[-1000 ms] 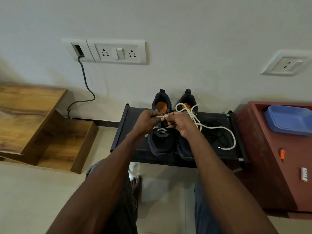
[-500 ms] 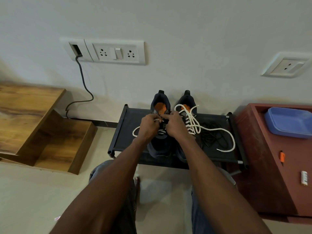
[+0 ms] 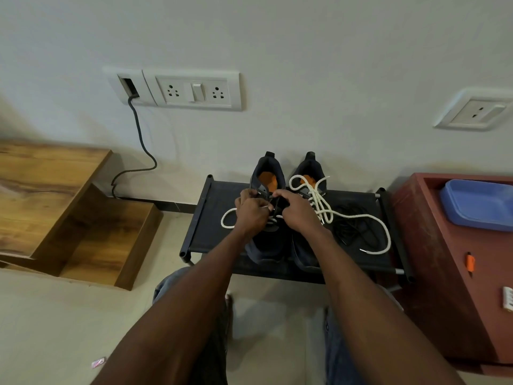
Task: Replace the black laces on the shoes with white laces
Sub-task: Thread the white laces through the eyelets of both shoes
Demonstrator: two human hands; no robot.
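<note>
Two dark shoes with orange insoles stand side by side on a low black rack [image 3: 369, 266]. The right shoe [image 3: 306, 176] carries a white lace [image 3: 358, 216] whose long ends trail over the rack. Over the left shoe [image 3: 268, 243], my left hand [image 3: 251, 211] and my right hand [image 3: 294, 209] meet at the eyelets. My left hand pinches the left shoe's white lace [image 3: 227, 220], which loops out to the left. My right hand's fingers curl at the shoe's tongue; what they pinch is hidden. A pile of black laces [image 3: 351, 226] lies on the rack beside the right shoe.
A red cabinet [image 3: 455, 273] with a blue tray [image 3: 477, 204] stands right of the rack. Wooden steps [image 3: 69, 218] stand to the left. A wall socket panel [image 3: 191, 90] with a dark cable hangs above. My knees are below the rack.
Both hands shifted from the lower eyelets up toward the top of the left shoe. A loop of white lace now lies out to the left of my left hand.
</note>
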